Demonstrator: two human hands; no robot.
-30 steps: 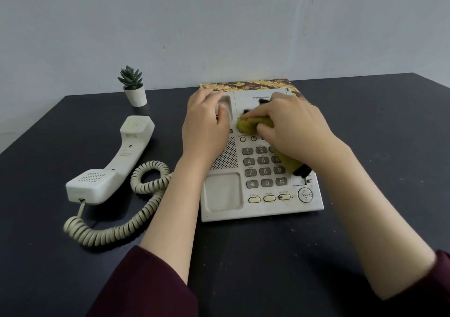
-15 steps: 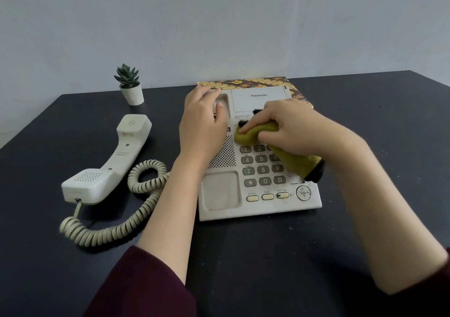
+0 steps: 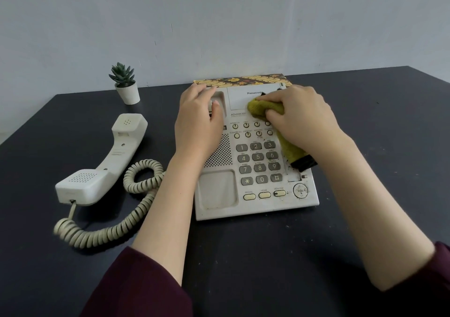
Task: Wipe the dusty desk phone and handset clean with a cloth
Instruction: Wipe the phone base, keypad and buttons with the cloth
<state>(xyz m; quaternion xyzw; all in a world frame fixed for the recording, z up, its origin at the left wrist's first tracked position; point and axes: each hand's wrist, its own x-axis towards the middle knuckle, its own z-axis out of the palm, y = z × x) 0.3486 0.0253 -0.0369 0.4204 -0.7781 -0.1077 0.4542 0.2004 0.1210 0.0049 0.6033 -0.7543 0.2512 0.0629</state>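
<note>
Phone (image 3: 255, 170) sits mid-table (image 3: 365, 146), handset (image 3: 104, 165) off the cradle, lying well left of phone w/ coiled cord (image 3: 136, 202) running back to it. Right hand (image 3: 304, 119) has fingers curled round a bunched yellow-green cloth (image 3: 263, 108), pressing it on the display panel at phone's back right; cloth's tail w/ dark edge hangs over the keypad's right side. Left hand (image 3: 197, 124) rests on phone's left, fingers loosely bent over the cradle recess, bracing rather than gripping.

Risks, judged from here:
- Cloth tail drags over keys/small buttons → misses grime between keys, or just smears it. Lower half of phone looks spotty still.
- Left hand covers cradle + speaker grille, so that area could get skipped.
- Hard push toward phone's back may slide it into the patterned box (image 3: 243, 81) behind.
- Handset looks untouched; easy to forget.
- Small plant (image 3: 125, 85) back-left of phone is well apart, low risk.
</note>
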